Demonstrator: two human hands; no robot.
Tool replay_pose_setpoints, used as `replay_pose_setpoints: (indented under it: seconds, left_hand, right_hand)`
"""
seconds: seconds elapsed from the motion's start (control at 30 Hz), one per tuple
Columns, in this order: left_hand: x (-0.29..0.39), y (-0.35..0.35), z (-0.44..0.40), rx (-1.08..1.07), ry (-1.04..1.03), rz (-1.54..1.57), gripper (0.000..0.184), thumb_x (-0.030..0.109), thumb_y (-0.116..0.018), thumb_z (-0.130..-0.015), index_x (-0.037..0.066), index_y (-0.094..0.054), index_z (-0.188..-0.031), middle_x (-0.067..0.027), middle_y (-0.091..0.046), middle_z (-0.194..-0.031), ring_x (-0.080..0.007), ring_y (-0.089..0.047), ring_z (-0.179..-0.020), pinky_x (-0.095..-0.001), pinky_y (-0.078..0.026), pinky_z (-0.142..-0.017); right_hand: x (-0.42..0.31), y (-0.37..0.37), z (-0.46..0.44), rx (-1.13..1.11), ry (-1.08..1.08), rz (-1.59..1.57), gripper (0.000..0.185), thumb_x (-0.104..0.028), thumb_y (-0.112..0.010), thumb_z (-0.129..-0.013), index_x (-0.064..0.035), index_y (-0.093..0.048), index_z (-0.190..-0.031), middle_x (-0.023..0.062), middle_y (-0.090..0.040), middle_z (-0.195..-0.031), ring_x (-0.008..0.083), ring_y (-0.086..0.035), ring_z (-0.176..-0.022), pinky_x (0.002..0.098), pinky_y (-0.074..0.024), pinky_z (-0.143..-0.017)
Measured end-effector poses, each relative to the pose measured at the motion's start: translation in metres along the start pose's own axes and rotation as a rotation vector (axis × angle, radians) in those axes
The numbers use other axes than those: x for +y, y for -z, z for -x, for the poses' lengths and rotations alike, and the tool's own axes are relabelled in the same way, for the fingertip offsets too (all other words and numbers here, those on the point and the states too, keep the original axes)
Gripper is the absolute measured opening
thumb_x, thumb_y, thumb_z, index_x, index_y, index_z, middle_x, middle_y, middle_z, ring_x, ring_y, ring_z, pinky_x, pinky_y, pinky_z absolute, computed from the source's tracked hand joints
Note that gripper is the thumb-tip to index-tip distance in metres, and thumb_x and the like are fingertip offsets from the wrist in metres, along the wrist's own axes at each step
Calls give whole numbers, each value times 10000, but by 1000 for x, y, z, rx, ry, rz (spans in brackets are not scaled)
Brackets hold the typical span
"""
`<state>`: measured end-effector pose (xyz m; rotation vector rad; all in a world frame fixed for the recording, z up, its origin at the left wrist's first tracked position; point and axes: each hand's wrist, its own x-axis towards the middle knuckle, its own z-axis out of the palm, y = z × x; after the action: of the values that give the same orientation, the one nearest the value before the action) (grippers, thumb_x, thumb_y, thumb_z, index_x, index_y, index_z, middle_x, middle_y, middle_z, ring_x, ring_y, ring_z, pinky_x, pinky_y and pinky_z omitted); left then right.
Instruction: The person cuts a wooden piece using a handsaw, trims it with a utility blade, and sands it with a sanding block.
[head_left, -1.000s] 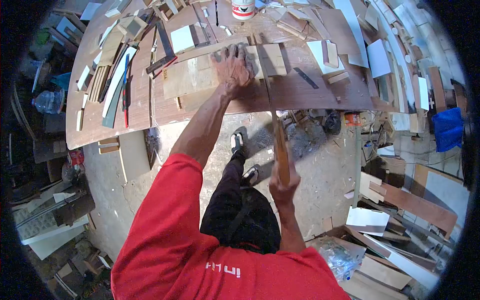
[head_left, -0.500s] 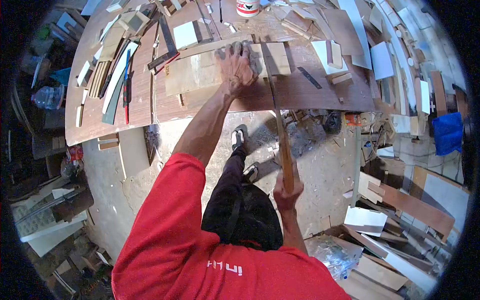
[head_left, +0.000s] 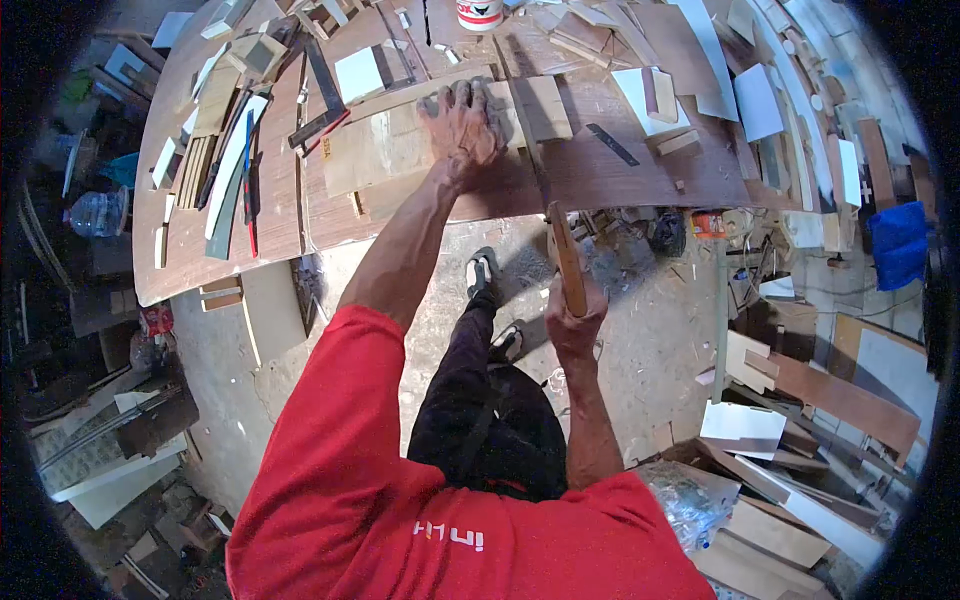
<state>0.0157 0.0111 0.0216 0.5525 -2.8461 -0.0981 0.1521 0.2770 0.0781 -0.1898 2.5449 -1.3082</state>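
Left hand [head_left: 463, 130] spread on board [head_left: 375, 155]; right hand [head_left: 576, 325], clenched round saw [head_left: 567, 262], has pushed nearer counter [head_left: 670, 185]: forward stroke, cutting apparently underway.

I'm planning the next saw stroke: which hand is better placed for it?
Probably the right hand: it grips the saw's wooden handle, while the left hand rests on the board.
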Motion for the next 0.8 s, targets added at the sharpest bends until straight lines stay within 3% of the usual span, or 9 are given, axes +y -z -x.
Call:
replay_pose_setpoints:
  seconds: [0.07, 0.23, 0.3, 0.43, 0.63, 0.67, 0.73, 0.77, 0.8]
  left_hand:
    - [-1, -9, -6, 45, 22, -26, 658, 341, -593, -768, 186, -465, -1395, -59, -470, -1386, -308, -398, -1301, -631, -259, -1052]
    - [0, -5, -5, 35, 17, -37, 639, 377, -587, -782, 175, -483, -1380, -61, -470, -1393, -319, -417, -1285, -633, -262, -1047]
    - [-1, -10, -8, 12, 8, -53, 635, 402, -582, -796, 173, -483, -1379, -63, -467, -1398, -324, -420, -1284, -637, -261, -1045]
    - [-3, -9, -5, 69, -29, 85, 760, 539, -614, -781, 160, -433, -1413, -145, -436, -1411, -378, -401, -1283, -665, -253, -1033]
    - [-30, 28, -14, -147, -356, 185, 924, 492, -776, -665, 137, -394, -1429, -202, -362, -1452, -455, -334, -1310, -624, -306, -1035]
    - [-31, 29, -20, -257, -386, 233, 931, 449, -807, -646, 133, -400, -1422, -197, -353, -1459, -456, -322, -1319, -596, -330, -1037]
    - [-33, 29, -24, -263, -414, 201, 916, 471, -811, -639, 118, -428, -1392, -199, -393, -1419, -450, -382, -1249, -561, -367, -1012]
    - [-34, 32, -28, -266, -440, 166, 904, 494, -816, -631, 103, -456, -1362, -201, -433, -1379, -445, -442, -1178, -527, -404, -988]
    - [-35, 34, -32, -268, -466, 131, 894, 517, -820, -624, 88, -484, -1333, -203, -473, -1338, -439, -501, -1108, -492, -441, -963]
  right_hand:
    - [20, -4, 8, 142, 282, -75, 393, -38, -571, -853, 47, -560, -1237, 220, -674, -1013, 306, -698, -851, 345, -520, -691]
    - [10, 57, 118, 72, -73, -73, 396, -48, -539, -859, 0, -570, -1251, 188, -678, -1038, 233, -696, -861, 335, -527, -728]
    - [5, 79, 146, 171, 33, -59, 392, -78, -557, -853, 1, -582, -1237, 178, -682, -1031, 188, -678, -860, 340, -525, -738]
    - [15, 97, 165, 208, -47, -46, 388, -75, -565, -839, 30, -588, -1211, 148, -685, -1002, 199, -655, -814, 336, -514, -718]
    - [34, 92, 132, 321, 69, -132, 426, -49, -565, -841, 43, -558, -1257, 18, -509, -645, 73, -474, -532, 256, -383, -488]
    - [32, 94, 129, 325, 70, -133, 426, -49, -565, -841, 43, -558, -1257, 18, -509, -645, 73, -474, -532, 256, -383, -488]
    - [27, 101, 126, 245, -60, -142, 412, -62, -593, -854, 68, -566, -1244, 204, -694, -1038, 269, -702, -910, 347, -540, -776]
    - [27, 100, 122, 246, -55, -144, 412, -62, -593, -854, 68, -566, -1244, 204, -694, -1038, 269, -702, -910, 347, -540, -776]
    - [29, 98, 117, 279, 17, -145, 425, -54, -582, -849, 57, -559, -1258, 103, -609, -840, 172, -587, -719, 300, -464, -633]
